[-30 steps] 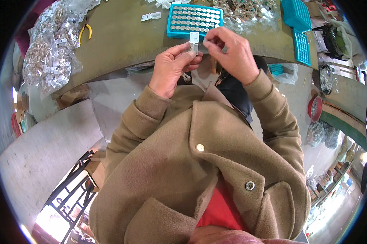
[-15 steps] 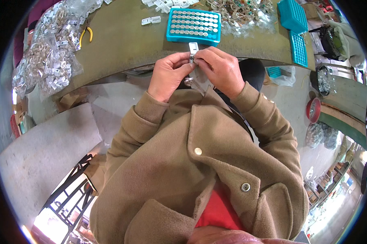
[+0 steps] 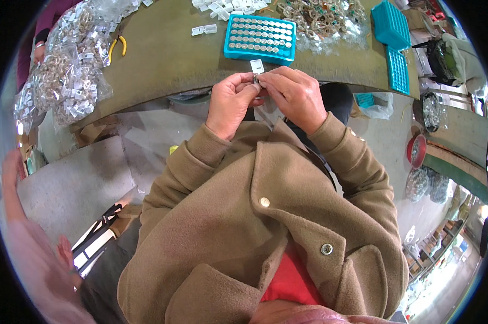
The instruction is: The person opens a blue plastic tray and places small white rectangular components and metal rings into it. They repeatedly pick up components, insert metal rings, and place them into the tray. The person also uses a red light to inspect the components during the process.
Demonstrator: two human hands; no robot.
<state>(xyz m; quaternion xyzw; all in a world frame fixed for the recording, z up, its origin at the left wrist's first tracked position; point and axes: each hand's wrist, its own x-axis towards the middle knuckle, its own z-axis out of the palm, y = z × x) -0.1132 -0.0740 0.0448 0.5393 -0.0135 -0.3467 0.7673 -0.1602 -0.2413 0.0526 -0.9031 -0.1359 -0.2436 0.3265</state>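
Note:
Near the table's front edge, my left hand (image 3: 229, 105) and my right hand (image 3: 297, 98) meet with fingertips pinched together. A small white tag (image 3: 257, 66) with a greyish patch sticks up from between them. Just under it, a tiny dark, metallic-looking part (image 3: 256, 79) shows between the fingers, too small to name. Both hands are closed, and the fingers hide most of what they hold. Just beyond the tag lies a teal tray (image 3: 260, 55) with rows of round silver discs (image 3: 259, 32); a few slots at its near right corner hold none.
Yellow-handled pliers (image 3: 117, 48) lie left, beside bagged bracelets with white tags (image 3: 74, 75). White tags (image 3: 230, 7) and a heap of bead bracelets (image 3: 322, 21) are at the back. Teal trays (image 3: 391, 27) stand right. A blurred person (image 3: 36, 259) is at lower left.
My hands have shifted slightly right and down in the picture, still pinching the tag. The dangling piece below my fingers is now mostly hidden. A person has come in at the lower left.

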